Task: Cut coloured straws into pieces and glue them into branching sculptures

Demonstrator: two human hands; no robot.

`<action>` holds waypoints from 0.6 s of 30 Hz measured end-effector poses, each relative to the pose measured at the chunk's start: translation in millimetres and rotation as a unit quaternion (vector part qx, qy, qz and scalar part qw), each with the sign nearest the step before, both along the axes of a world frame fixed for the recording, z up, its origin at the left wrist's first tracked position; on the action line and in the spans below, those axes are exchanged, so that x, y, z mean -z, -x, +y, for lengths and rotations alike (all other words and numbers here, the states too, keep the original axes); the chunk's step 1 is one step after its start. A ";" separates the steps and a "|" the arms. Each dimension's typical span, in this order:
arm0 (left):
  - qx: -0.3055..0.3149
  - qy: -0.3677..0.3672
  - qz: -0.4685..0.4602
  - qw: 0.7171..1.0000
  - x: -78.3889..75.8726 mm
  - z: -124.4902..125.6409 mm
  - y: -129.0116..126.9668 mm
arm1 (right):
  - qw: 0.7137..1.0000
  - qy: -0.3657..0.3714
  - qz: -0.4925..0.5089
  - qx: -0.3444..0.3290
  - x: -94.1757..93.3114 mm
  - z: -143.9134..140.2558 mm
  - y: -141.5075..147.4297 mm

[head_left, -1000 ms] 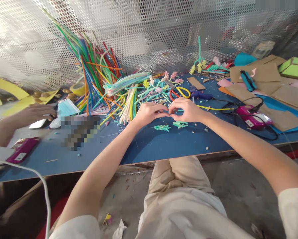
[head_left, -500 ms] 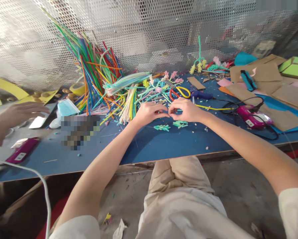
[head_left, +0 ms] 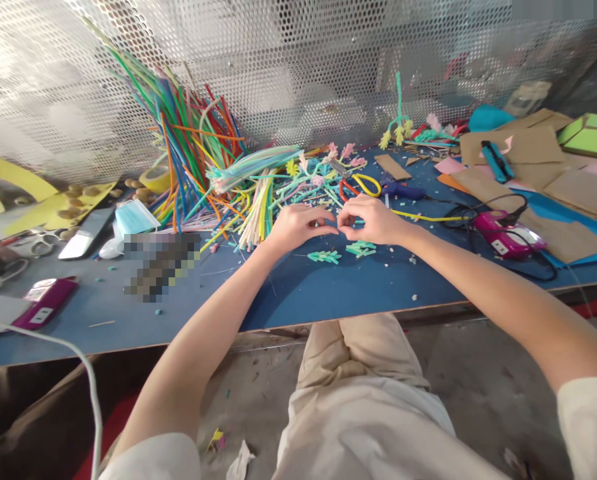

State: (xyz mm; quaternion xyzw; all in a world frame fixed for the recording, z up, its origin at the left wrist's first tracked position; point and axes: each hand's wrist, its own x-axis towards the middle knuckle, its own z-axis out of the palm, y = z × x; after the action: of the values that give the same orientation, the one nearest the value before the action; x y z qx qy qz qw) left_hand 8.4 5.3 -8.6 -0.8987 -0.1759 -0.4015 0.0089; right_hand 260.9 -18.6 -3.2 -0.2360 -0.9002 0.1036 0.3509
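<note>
anything between the left hand (head_left: pixel 294 228) and right hand (head_left: pixel 372 220) is too small to tell. a pixelated patch (head_left: pixel 161 268) hides part of the worktop (head_left: pixel 298 300). the right edge cuts off the green box (head_left: pixel 591 139). shapes (head_left: pixel 273 87) behind the perforated metal screen (head_left: pixel 198 40) are blurred.

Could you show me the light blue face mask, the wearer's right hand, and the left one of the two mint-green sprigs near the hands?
Face mask (head_left: pixel 135 218): head view, middle of its blue front.
Right hand (head_left: pixel 372 221): head view, back of the hand.
Left mint-green sprig (head_left: pixel 325 256): head view, middle of its cluster.
</note>
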 end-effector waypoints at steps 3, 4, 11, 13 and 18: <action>-0.001 0.006 0.003 1.000 0.4 -0.2 0.6 | 1.000 -0.004 -0.001 0.004 1.6 1.6 -0.7; -0.002 0.008 0.004 1.000 0.4 -0.3 0.7 | 1.000 -0.004 -0.001 0.006 1.7 1.8 -0.7; 0.000 0.003 0.001 1.000 -2.6 -1.9 0.5 | 1.000 -0.014 0.004 0.019 0.6 1.7 0.1; -0.003 0.007 0.004 1.000 -2.8 -2.2 0.8 | 1.000 -0.016 0.008 0.024 0.9 2.1 -0.1; -0.006 0.013 0.003 1.000 -0.8 -1.3 1.4 | 1.000 -0.007 0.005 0.017 0.9 1.2 -1.3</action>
State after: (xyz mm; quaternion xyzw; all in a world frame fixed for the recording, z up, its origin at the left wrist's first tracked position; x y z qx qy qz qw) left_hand 7.0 4.0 -7.9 -0.8988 -0.1869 -0.3966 0.0001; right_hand 262.2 -17.4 -4.1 -0.2479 -0.8952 0.0926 0.3585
